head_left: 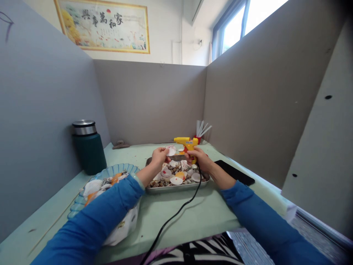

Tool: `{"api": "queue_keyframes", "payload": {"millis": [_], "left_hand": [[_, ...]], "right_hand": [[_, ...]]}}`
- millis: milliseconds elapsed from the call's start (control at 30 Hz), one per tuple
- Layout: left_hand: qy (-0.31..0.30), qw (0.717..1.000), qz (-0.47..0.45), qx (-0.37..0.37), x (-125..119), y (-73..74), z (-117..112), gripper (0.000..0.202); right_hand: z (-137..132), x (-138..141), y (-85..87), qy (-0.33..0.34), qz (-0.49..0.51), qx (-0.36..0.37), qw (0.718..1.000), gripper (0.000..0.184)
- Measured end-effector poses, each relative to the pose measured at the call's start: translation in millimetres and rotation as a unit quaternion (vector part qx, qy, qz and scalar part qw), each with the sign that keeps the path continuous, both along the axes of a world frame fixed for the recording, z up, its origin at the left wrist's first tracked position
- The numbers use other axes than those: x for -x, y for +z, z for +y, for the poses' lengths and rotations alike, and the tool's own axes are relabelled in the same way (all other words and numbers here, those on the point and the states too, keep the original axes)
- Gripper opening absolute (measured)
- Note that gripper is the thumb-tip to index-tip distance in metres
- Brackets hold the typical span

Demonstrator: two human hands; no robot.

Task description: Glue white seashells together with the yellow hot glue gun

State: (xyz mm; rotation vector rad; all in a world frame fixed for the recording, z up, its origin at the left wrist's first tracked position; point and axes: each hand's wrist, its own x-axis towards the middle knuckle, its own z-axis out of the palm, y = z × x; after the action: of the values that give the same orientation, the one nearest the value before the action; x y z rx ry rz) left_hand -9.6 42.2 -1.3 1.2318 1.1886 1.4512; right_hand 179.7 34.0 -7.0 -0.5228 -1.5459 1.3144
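Note:
Pinched in my left hand (160, 158) is a pale seashell (171, 150) with reddish marks, held over the far side of a metal tray (176, 190). My right hand (202, 159) is wrapped round the grip of a yellow hot glue gun (185, 141), its nozzle pointing left above the shell. A black cord (180, 210) runs from the gun's handle down toward my lap. Under both hands, the tray holds many small shells and several larger white and orange ones, such as a white shell (176, 180).
A blue scalloped dish (72, 209) heaped with shells stands at left, partly behind my left sleeve. Beyond it is a dark green flask (88, 152). White glue sticks (202, 129) stand at the back right. A black flat object (234, 172) lies right. Grey partitions (150, 101) enclose the table.

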Motion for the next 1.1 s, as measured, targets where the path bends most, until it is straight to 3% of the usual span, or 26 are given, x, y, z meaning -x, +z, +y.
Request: {"api": "queue_keyframes", "payload": {"millis": [133,367,700,833,933,1033,1100], "left_hand": [[0.006,1.000,-0.002,-0.001,0,0.6,-2,0.012],[0.008,1.000,-0.004,0.004,-1,1.6,-3,0.013],[0.006,1.000,-0.006,-0.003,0,-0.1,-2,0.019],[0.007,1.000,-0.003,-0.004,-1,1.7,-4,0.014],[0.009,1.000,0.000,-0.009,-1,2.9,-4,0.011],[0.020,1.000,0.000,-0.012,-1,3.2,-3,0.014],[0.024,1.000,-0.002,-0.017,-1,3.3,-3,0.016]], "right_hand": [[6,-2,-1.5,0.019,0.051,0.043,0.998,0.023],[20,-7,-5.4,-0.030,0.069,0.147,0.986,0.029],[24,-7,-7.7,-0.032,0.059,0.100,0.993,0.036],[27,-4,-13.6,-0.113,-0.029,0.056,0.992,0.044],[32,-5,-19.4,-0.219,-0.173,-0.046,0.959,0.050],[41,-6,-22.4,-0.305,-0.294,-0.109,0.899,0.060],[48,-6,-21.7,-0.343,-0.344,-0.124,0.866,0.051]]}}
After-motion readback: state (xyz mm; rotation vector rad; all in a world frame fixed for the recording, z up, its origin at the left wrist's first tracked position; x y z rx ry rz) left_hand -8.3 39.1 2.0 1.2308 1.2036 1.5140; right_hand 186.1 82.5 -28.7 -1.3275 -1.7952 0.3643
